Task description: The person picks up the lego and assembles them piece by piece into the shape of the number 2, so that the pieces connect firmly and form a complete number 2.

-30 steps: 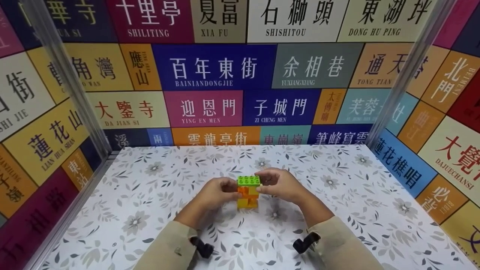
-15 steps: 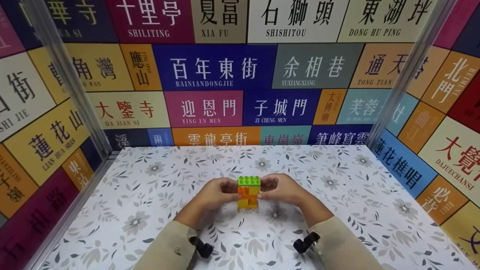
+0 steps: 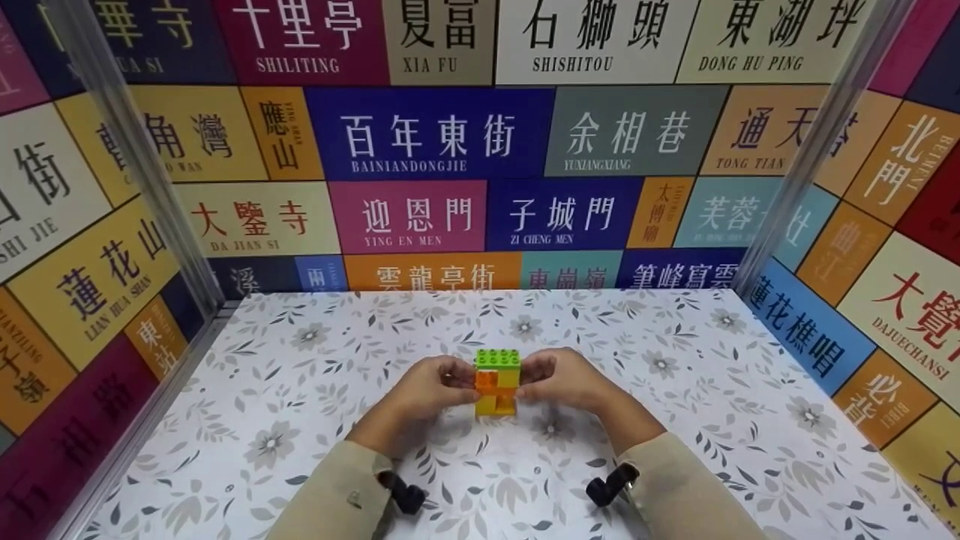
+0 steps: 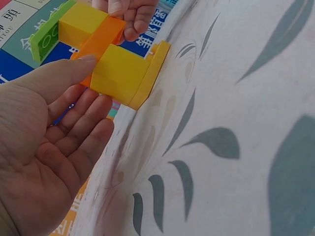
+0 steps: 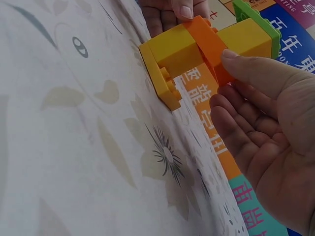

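A little tower of blocks (image 3: 496, 383) stood on the desk (image 3: 300, 390), close to the middle and a bit toward the person. It had a flat yellow plate (image 4: 153, 73) at the bottom, then a yellow block (image 3: 495, 406), an orange block (image 3: 491, 381), another yellow block (image 5: 244, 37), and a green block (image 3: 498, 358) on top. The left hand (image 3: 429, 388) was at 9 o'clock from the tower and the right hand (image 3: 564, 379) was at 3 o'clock. The hands were apart, one on each side, with the tower between them. The left thumb (image 4: 54, 78) touched the orange block, and the other left fingers were loose and mostly straight under it. The right thumb (image 5: 256, 71) pressed on the orange block too, with the right fingers bent only a little. Both hands touched the tower but did not wrap around it. The desk had a white cover with gray flowers and leaves. Bright signs (image 3: 427, 135) with big letters filled the walls around it.
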`<state>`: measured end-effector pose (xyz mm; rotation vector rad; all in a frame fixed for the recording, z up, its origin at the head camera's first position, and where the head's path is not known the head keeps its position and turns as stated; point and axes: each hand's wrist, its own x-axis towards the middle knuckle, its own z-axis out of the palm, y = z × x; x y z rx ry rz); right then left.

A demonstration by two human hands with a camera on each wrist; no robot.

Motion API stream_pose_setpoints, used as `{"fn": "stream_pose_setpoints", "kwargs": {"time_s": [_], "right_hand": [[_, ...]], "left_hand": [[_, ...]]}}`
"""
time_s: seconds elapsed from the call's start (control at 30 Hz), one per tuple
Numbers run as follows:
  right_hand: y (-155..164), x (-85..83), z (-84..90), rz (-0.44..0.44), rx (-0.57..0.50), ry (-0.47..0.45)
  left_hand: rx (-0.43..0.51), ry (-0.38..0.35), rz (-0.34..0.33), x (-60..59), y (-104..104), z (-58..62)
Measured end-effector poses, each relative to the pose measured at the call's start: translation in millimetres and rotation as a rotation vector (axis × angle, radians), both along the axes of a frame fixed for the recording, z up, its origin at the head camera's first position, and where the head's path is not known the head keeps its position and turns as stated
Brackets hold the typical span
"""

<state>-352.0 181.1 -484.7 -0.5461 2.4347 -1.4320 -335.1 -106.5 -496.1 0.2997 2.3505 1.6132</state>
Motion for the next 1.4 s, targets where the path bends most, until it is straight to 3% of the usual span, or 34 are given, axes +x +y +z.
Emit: {"fn": "stream_pose_setpoints", "kwargs": {"time_s": [0.2,0.47,0.77,0.9,1.07,1.2,1.4], "right_hand": [[-1.5,-1.5,-2.0,-0.075,-0.01,-0.004],[-6.5,-1.8,-2.4,-0.184,-0.093,-0.059],[-11.1,0.8,-3.6,-0.226,-0.064,-0.055],[-13.0,0.7,-3.9,-0.257,-0.058,-0.057],[-17.1,1.2,-4.9,-0.271,-0.099,-0.079],[-18.7,1.8,-5.6,-0.28,-0.131,-0.109],[-16.0,0.7,-9.5,-0.238,-0.125,-0.102]], "left_hand": [[0.016,-0.002,0.044,0.0,2.0,-0.6],[0.051,-0.059,0.121,-0.2,5.2,0.7],[0.033,-0.061,0.141,-1.3,6.8,-0.2],[0.025,-0.084,0.187,-0.3,10.1,1.4],[0.025,-0.038,0.225,1.1,13.0,0.3],[0.019,-0.016,0.214,1.3,13.6,-1.6],[-0.018,-0.05,0.194,-1.1,12.1,-3.8]]}}
